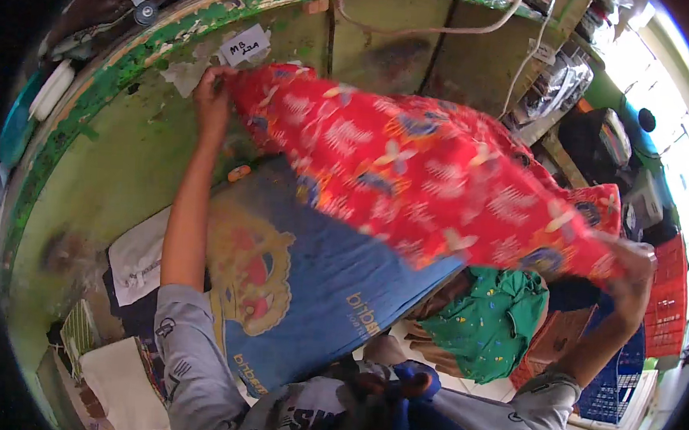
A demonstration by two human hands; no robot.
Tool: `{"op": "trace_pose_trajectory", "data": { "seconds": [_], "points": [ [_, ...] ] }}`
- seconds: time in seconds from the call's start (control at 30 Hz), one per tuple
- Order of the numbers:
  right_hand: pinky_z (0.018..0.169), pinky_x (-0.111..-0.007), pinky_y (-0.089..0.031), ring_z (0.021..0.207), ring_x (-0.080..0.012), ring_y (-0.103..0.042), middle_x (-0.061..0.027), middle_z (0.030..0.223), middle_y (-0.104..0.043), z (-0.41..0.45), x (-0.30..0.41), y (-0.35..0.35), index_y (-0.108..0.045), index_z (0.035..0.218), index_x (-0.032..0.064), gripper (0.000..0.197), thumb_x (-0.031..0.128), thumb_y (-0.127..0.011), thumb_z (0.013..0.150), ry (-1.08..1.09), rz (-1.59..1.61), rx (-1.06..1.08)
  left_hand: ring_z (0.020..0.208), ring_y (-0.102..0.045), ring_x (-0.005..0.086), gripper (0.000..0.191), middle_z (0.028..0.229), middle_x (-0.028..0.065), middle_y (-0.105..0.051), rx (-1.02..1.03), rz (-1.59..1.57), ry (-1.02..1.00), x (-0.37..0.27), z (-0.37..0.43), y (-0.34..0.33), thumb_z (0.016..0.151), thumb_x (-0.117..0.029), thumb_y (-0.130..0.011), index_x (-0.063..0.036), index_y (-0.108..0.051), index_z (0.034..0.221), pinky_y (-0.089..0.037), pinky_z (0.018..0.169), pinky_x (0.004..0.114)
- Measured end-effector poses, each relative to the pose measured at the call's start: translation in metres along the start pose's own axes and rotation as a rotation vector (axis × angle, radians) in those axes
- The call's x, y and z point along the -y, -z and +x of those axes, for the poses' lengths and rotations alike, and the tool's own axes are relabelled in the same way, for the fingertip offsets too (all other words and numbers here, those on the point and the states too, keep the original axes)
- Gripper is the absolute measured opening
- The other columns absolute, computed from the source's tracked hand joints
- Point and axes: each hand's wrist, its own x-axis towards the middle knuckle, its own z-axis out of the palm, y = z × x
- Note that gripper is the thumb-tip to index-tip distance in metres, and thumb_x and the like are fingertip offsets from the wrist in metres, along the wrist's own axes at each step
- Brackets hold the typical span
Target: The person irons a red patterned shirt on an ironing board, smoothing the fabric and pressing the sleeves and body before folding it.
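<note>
A red patterned cloth (405, 165) is stretched in the air between my two hands, slightly blurred. My left hand (214, 88) grips its far left corner near the green wall. At the right, my right hand (631, 271) holds the opposite end, lower and nearer my body. Beneath the cloth lies a blue printed fabric cover (329, 284) on a flat surface. A green patterned shirt (484, 327) lies just right of this cover, below the red cloth. Whether the red cloth is a garment I cannot tell.
Folded clothes (140, 257) and a white folded cloth (125, 384) lie at the left. Red (667, 296) and blue plastic baskets (611, 375) stand at the right. Plastic-wrapped items (556, 86) sit on a shelf at the upper right. A pale cable (436, 30) hangs across the wall.
</note>
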Motion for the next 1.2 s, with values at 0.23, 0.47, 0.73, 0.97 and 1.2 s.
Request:
{"op": "trace_pose_trajectory", "data": {
  "seconds": [0.23,0.47,0.73,0.97,1.2],
  "points": [
    [0.057,-0.036,-0.049,0.063,-0.0228,-0.064,-0.0077,0.079,-0.068,0.009,0.058,-0.14,-0.069,0.108,0.0169,0.038,0.029,-0.072,0.072,0.361,-0.039,0.59,0.081,-0.055,0.0114,0.011,0.089,0.0015,-0.061,0.136,0.106,0.143,0.11,-0.045,0.092,0.082,-0.001,-0.052,-0.0053,-0.062,0.085,-0.043,0.075,0.026],
    [0.075,-0.042,-0.048,0.088,-0.0314,-0.063,-0.0167,0.096,-0.065,-0.025,0.1,-0.336,-0.057,0.121,0.0088,0.04,0.031,-0.057,0.087,0.574,0.349,0.809,0.087,-0.054,0.014,0.018,0.092,0.0015,-0.061,0.039,0.216,0.723,0.17,-0.099,0.183,0.088,-0.02,-0.054,-0.0054,-0.063,0.093,-0.042,0.079,0.028],
    [0.072,-0.039,-0.048,0.089,-0.0278,-0.062,-0.0238,0.097,-0.062,-0.001,-0.188,-0.36,-0.061,0.099,-0.0054,0.031,0.022,-0.059,0.084,-0.651,0.0,-0.165,0.089,-0.061,0.039,0.047,0.094,0.0219,-0.064,0.223,1.006,1.049,-0.023,-0.339,0.233,0.096,-0.041,-0.043,0.0025,-0.058,0.105,-0.045,0.077,0.046],
    [0.072,-0.035,-0.05,0.085,-0.0251,-0.065,-0.0227,0.104,-0.063,0.073,-0.233,-0.407,-0.057,0.11,-0.0054,0.046,0.028,-0.068,0.082,-0.589,0.223,0.361,0.071,-0.064,0.0306,0.047,0.084,0.0183,-0.066,-0.18,0.931,1.004,-0.127,-0.442,0.082,0.091,-0.044,-0.053,0.0002,-0.06,0.107,-0.047,0.064,0.041],
    [0.075,-0.029,-0.052,0.085,-0.0161,-0.065,-0.0078,0.092,-0.068,0.064,-0.269,-0.41,-0.062,0.105,-0.0015,0.023,0.013,-0.059,0.088,-0.714,1.117,0.323,0.066,-0.06,0.0335,0.035,0.074,0.0208,-0.062,-0.168,1.395,0.763,-0.107,-0.471,0.074,0.096,-0.029,-0.046,0.0043,-0.059,0.093,-0.047,0.062,0.041]
  ]
}}
